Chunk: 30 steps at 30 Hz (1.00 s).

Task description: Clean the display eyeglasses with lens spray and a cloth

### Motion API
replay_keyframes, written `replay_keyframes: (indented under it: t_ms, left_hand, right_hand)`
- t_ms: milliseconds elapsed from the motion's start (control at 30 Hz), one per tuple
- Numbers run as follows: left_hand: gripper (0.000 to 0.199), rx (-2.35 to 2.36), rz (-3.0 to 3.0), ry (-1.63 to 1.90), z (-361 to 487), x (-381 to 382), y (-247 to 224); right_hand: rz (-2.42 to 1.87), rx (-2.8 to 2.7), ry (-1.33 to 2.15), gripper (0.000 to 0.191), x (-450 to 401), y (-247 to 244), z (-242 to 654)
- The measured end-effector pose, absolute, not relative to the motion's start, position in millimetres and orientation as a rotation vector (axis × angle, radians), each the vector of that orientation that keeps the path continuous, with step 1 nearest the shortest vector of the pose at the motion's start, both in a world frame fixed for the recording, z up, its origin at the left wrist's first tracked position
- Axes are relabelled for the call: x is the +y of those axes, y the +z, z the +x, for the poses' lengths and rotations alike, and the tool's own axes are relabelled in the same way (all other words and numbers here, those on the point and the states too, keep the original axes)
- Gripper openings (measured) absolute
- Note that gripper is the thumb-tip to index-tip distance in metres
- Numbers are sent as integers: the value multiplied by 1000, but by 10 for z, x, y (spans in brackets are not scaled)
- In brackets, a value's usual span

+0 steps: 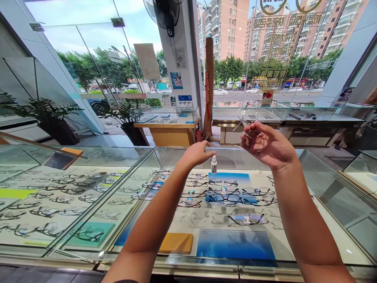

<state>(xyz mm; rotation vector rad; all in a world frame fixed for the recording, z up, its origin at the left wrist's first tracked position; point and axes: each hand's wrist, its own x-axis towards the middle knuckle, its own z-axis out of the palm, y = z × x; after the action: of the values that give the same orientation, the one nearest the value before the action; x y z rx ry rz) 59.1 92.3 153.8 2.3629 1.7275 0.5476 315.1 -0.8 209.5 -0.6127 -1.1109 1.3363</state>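
Note:
My right hand (269, 145) is raised above the glass display counter, its fingers closed on a pair of thin round-framed glasses (255, 141) held up on edge. My left hand (198, 154) reaches over the far part of the counter, palm down, thumb and fingers apart, with nothing visible in it. Just beside its thumb stands a small white bottle (214, 166), upright, apparently on the glass top. Below the hands lie rows of glasses (225, 198) on blue and white sheets. One thin-framed pair (248, 219) lies nearer to me.
A yellow-brown case (176, 243) and a blue sheet (234, 244) lie near the front edge. At the left, a small mirror or tray (60, 159) sits on the counter (149, 157). Beyond are other showcases (173, 133), potted plants and a wooden trunk (209, 78).

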Motion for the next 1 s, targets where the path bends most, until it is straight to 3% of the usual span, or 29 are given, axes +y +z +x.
replay_keyframes:
  t_ms: [100,233,367,500,633,767,900,1000]
  left_hand:
    - [76,1763,2338,312,669,1039,1331]
    - [79,1817,2286,177,763,1132,1150]
    - [67,1850,2215,141,808,1212,1024]
    - [32,1817,2177,205,829,1274,906]
    - [26,1741,2136,433,838,1298,856]
    - [21,1571,2042,920,840,1314,968]
    - [38,1312,1851,1373,847,1239,1258]
    - [40,833,1528,1604,830,1021,1538]
  right_hand:
    - [-608,-1123,1318,18,-12,2094,3159]
    - [-564,-1126,1328,17,-17,2092,3173]
    - [-512,-1100,1362,19,-25,2092,3190]
    - [-501,-1119,1362,19,-41,2096,3202]
    - [-498,-1141,1342,18,-64,2107,3201]
    - [-489,-1139,1331,19,-67,2110,3199]
    - [-493,-1135,1311,21,-35,2098,3205]
    - [-489,-1129,1306,22,-45,2093,3186]
